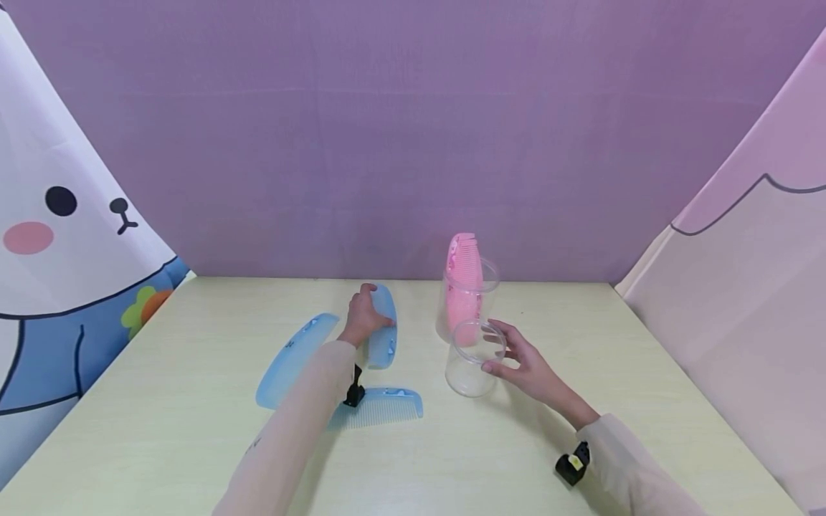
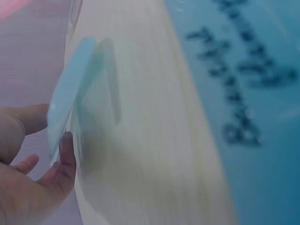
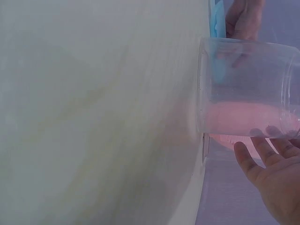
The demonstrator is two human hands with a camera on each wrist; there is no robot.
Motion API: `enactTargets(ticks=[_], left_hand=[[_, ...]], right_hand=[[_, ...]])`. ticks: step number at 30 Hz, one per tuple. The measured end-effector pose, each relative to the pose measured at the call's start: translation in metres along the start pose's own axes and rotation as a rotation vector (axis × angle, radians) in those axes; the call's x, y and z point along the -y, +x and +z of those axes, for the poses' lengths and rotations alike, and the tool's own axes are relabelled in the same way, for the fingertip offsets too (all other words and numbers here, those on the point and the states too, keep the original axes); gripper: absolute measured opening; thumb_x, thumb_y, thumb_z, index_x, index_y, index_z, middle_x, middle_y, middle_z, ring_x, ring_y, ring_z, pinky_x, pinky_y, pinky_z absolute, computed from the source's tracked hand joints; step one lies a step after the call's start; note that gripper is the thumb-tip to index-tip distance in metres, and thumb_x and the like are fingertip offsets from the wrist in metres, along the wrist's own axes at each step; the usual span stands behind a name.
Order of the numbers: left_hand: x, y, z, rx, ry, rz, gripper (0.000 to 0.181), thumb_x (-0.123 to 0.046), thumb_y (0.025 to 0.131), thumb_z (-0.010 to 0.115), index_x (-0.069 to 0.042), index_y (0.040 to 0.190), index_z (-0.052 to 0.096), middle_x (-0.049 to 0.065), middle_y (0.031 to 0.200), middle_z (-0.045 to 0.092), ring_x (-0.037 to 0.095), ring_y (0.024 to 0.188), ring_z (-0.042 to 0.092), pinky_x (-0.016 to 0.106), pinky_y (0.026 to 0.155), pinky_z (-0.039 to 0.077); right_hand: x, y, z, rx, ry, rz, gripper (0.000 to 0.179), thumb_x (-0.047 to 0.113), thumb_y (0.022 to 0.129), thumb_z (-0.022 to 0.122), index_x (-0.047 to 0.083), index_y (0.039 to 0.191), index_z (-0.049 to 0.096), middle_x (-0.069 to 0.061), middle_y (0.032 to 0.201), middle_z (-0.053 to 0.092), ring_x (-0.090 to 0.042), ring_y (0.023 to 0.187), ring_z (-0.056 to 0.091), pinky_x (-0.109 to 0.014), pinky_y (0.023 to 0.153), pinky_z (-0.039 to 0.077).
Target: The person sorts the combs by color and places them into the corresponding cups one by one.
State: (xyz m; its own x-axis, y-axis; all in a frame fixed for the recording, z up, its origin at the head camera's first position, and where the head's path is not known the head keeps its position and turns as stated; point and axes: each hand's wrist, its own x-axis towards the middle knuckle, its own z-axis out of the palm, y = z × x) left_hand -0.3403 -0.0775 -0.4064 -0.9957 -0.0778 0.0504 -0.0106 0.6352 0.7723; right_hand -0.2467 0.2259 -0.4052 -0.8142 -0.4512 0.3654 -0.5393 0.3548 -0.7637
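My left hand (image 1: 363, 315) pinches a light blue comb (image 1: 383, 351) between thumb and fingers. In the left wrist view that comb (image 2: 70, 89) leans at an angle over the table, casting a shadow beside it. My right hand (image 1: 525, 365) holds a clear plastic cup (image 1: 470, 376) near its rim, thumb in front and fingers on the far side. This cup stands upright on the table with nothing inside. Just behind it, a second clear cup (image 1: 442, 315) contains upright pink combs (image 1: 464, 272).
Another blue comb (image 1: 297, 362) with dark writing lies left of my left forearm. A third blue comb (image 1: 387, 407) lies nearer to me, its left end hidden by the sleeve. Behind the pale table (image 1: 174, 401) hangs a purple cloth (image 1: 387, 143).
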Motion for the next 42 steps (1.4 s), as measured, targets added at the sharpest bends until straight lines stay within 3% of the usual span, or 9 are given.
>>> enactTargets(ticks=[8, 14, 22, 27, 34, 42], left_hand=[[0.0, 0.001, -0.005, -0.042, -0.079, 0.007, 0.069, 0.0, 0.072, 0.07, -0.002, 0.131, 0.033, 0.025, 0.124, 0.049, 0.037, 0.113, 0.049, 0.045, 0.094, 0.044], [-0.001, 0.0, -0.011, -0.03, -0.129, 0.004, 0.069, 0.0, 0.076, 0.067, 0.0, 0.134, 0.03, 0.028, 0.124, 0.05, 0.037, 0.113, 0.051, 0.044, 0.092, 0.046], [-0.007, 0.003, -0.017, -0.024, -0.162, -0.027, 0.068, -0.002, 0.078, 0.065, -0.003, 0.135, 0.029, 0.025, 0.12, 0.053, 0.037, 0.108, 0.054, 0.046, 0.09, 0.047], [-0.014, 0.005, -0.022, -0.02, -0.178, -0.043, 0.066, -0.002, 0.079, 0.065, -0.003, 0.136, 0.03, 0.023, 0.122, 0.052, 0.037, 0.108, 0.054, 0.045, 0.09, 0.048], [-0.028, 0.006, -0.031, -0.054, -0.208, -0.004, 0.062, -0.001, 0.079, 0.063, -0.003, 0.134, 0.034, 0.022, 0.122, 0.052, 0.035, 0.11, 0.052, 0.043, 0.092, 0.047], [-0.039, 0.006, -0.036, -0.085, -0.338, 0.051, 0.064, 0.005, 0.077, 0.063, -0.005, 0.134, 0.034, 0.02, 0.123, 0.05, 0.034, 0.108, 0.055, 0.04, 0.089, 0.05]], right_hand=[[0.001, 0.0, 0.001, -0.002, 0.012, 0.001, 0.066, 0.007, 0.081, 0.066, 0.002, 0.137, 0.031, -0.024, 0.134, 0.044, -0.038, 0.121, 0.045, -0.024, 0.09, 0.046], [0.001, 0.0, 0.001, -0.003, 0.012, -0.005, 0.067, 0.007, 0.081, 0.066, 0.002, 0.137, 0.031, -0.024, 0.134, 0.043, -0.038, 0.121, 0.045, -0.026, 0.09, 0.047], [0.001, 0.0, 0.001, -0.001, 0.023, -0.004, 0.066, 0.007, 0.081, 0.066, 0.001, 0.137, 0.031, -0.026, 0.133, 0.044, -0.04, 0.121, 0.044, -0.049, 0.089, 0.046], [0.001, 0.0, 0.001, -0.003, 0.02, -0.005, 0.066, 0.007, 0.081, 0.066, 0.002, 0.137, 0.031, -0.027, 0.133, 0.044, -0.04, 0.12, 0.045, -0.052, 0.089, 0.045], [0.004, 0.0, 0.001, -0.002, 0.019, 0.001, 0.067, 0.008, 0.081, 0.066, 0.003, 0.137, 0.031, -0.027, 0.133, 0.044, -0.039, 0.121, 0.045, -0.051, 0.089, 0.045], [0.005, -0.001, 0.001, -0.005, 0.021, -0.002, 0.067, 0.007, 0.081, 0.066, 0.001, 0.137, 0.03, -0.027, 0.133, 0.043, -0.039, 0.121, 0.045, -0.055, 0.089, 0.044]])
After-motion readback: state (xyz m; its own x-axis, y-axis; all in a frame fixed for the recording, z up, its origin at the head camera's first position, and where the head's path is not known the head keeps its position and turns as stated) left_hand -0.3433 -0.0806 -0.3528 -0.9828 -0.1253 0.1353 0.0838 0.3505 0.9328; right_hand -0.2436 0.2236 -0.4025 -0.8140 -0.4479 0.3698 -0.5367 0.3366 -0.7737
